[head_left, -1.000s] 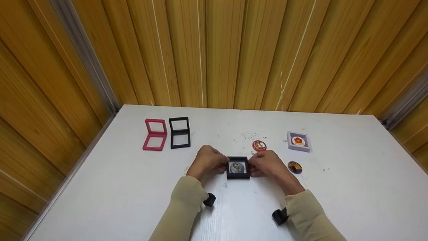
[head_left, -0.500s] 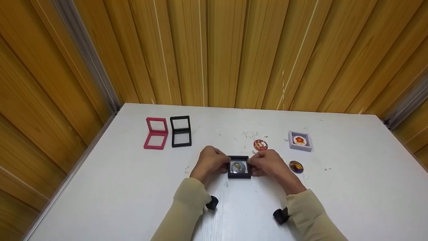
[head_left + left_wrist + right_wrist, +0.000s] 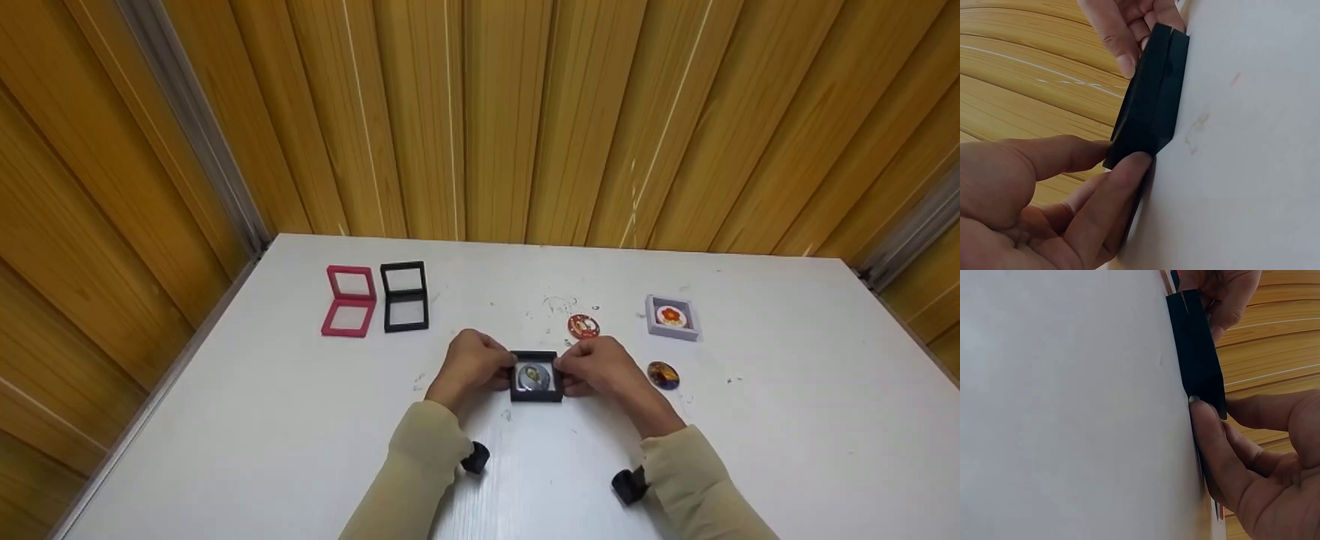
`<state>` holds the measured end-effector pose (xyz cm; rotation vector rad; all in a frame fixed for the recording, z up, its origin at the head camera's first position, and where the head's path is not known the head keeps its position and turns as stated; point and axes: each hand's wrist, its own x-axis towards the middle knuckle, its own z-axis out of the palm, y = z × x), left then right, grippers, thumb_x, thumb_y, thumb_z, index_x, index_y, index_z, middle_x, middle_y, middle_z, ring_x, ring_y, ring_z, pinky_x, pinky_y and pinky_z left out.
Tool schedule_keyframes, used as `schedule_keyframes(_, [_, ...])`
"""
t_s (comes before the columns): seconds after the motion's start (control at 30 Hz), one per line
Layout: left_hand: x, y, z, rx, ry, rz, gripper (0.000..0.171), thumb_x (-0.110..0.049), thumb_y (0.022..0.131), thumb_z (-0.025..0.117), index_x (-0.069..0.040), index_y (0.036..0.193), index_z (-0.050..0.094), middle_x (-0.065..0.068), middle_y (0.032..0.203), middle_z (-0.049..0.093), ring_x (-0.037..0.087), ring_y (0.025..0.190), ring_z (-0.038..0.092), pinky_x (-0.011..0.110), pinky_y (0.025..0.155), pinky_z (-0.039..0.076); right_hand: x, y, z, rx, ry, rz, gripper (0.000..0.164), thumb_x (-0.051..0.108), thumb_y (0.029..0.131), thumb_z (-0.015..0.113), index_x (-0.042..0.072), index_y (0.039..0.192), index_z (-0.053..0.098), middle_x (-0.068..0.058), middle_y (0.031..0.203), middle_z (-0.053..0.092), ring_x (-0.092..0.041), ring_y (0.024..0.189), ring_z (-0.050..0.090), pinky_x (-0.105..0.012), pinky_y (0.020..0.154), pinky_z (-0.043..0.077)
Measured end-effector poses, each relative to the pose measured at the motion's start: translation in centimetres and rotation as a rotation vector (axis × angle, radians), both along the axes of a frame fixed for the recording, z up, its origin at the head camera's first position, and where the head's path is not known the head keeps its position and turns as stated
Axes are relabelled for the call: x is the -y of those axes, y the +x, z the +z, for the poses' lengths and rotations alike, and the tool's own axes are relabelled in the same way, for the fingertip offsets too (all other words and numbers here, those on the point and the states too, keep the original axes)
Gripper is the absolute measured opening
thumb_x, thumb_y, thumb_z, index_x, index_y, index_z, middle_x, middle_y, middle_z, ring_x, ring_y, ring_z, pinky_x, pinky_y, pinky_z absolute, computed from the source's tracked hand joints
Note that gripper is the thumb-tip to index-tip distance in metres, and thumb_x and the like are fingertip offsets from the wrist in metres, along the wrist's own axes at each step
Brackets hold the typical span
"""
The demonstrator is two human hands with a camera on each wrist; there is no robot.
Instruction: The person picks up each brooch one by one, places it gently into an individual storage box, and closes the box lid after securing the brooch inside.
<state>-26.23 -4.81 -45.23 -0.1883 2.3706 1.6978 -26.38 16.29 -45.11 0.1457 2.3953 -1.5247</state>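
Between both hands, low over the white table, is a black square display frame (image 3: 537,396) with its two halves folded together. A round blue-grey badge with a figure (image 3: 534,376) shows through its clear window. My left hand (image 3: 472,361) pinches the frame's left side between thumb and fingers. On the opposite side my right hand (image 3: 600,367) pinches it the same way. In the left wrist view a narrow seam runs along the edge of the black frame (image 3: 1154,93). The right wrist view shows the frame's dark side (image 3: 1193,349) close to the tabletop.
An open pink frame (image 3: 349,301) and an open black frame (image 3: 405,297) stand at the back left. Behind my right hand lies a red badge (image 3: 583,326). Farther right are a lilac frame (image 3: 672,330) holding a flower badge and a dark multicoloured badge (image 3: 663,375).
The black frame's halves have come together; a gap at its near edge has gone. Both hands keep their grip at its sides, nearly in the same place.
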Motion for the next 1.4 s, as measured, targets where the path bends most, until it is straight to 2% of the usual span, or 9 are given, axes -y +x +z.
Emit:
schedule_keyframes(0.67, [-0.15,-0.16,-0.16,0.008,0.016,0.011,0.006,0.001,0.09,0.077,0.006,0.092,0.077,0.01,0.076,0.073,0.015,0.063,0.071,0.027,0.064,0.062,0.14,0.06,-0.11,-0.001,-0.019,-0.009,0.009,0.003,0.096,0.073,-0.006,0.099,0.073,-0.013,0.086,0.069,-0.017,0.071,0.067,-0.028,0.066,0.062])
schedule_keyframes(0.93, [-0.27,-0.19,-0.15,0.018,0.023,0.01,0.005,0.0,0.091,0.075,0.004,0.092,0.076,0.012,0.078,0.073,0.015,0.066,0.071,0.027,0.064,0.061,0.06,0.22,-0.16,-0.034,-0.046,0.001,0.009,0.002,0.093,0.073,-0.007,0.095,0.072,-0.013,0.082,0.07,-0.016,0.068,0.068,-0.029,0.065,0.062])
schedule_keyframes(1.27, [-0.19,-0.22,-0.11,0.02,0.031,0.019,0.005,0.0,0.09,0.076,0.005,0.092,0.076,0.012,0.077,0.073,0.016,0.064,0.071,0.028,0.064,0.062,0.22,0.35,0.15,-0.025,-0.002,0.012,0.012,0.001,0.09,0.074,-0.006,0.099,0.073,-0.019,0.097,0.072,-0.022,0.079,0.071,-0.031,0.07,0.063])
schedule_keyframes(1.4, [-0.2,-0.32,-0.31,0.013,0.041,0.026,0.005,0.001,0.089,0.076,0.005,0.092,0.076,0.012,0.077,0.074,0.016,0.065,0.071,0.028,0.064,0.062,0.48,0.43,0.23,-0.037,0.026,0.016,0.012,0.0,0.089,0.072,-0.007,0.098,0.073,-0.02,0.096,0.071,-0.023,0.078,0.072,-0.031,0.07,0.063])
